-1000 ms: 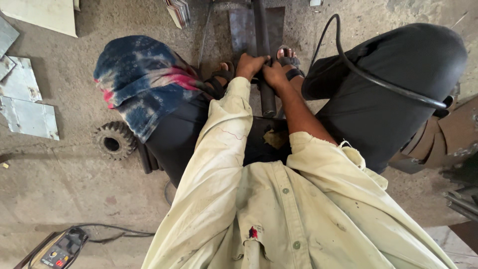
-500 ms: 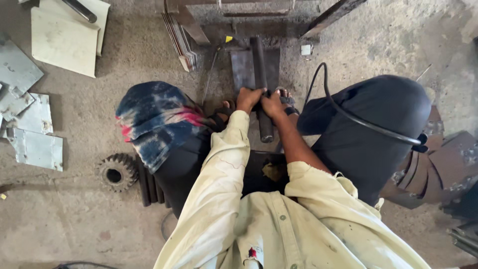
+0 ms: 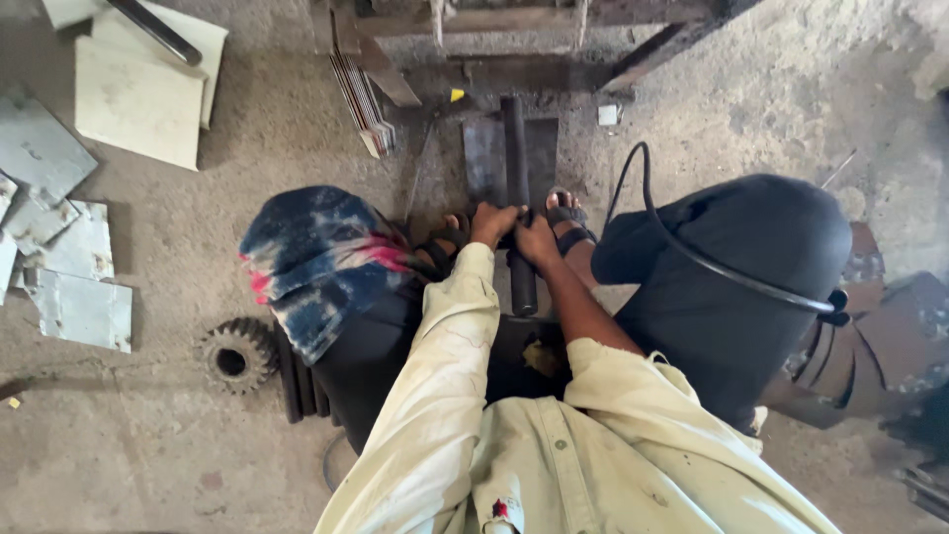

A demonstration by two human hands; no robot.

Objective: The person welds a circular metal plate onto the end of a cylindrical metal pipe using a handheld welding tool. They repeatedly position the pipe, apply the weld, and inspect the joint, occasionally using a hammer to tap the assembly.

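A dark round metal bar (image 3: 516, 158) lies lengthwise on a flat steel plate (image 3: 484, 153) on the floor between my sandalled feet. My left hand (image 3: 491, 223) and my right hand (image 3: 535, 237) both close around the bar near its middle, side by side. The bar's near end (image 3: 523, 293) points toward me. I squat with my knees out; a blue, red and white patterned cloth (image 3: 321, 262) covers my left knee. A black cable (image 3: 712, 262) loops over my right thigh.
A toothed gear (image 3: 235, 353) lies on the floor at the left, beside several dark bars (image 3: 297, 381). Cut sheet-metal pieces (image 3: 69, 247) and pale boards (image 3: 138, 94) are at far left. A stack of thin strips (image 3: 364, 99) and a rusty steel frame (image 3: 514, 25) stand ahead.
The view has tilted upward and pulled back, showing more floor and the frame ahead. Both hands have stayed gripped on the bar in the same place.
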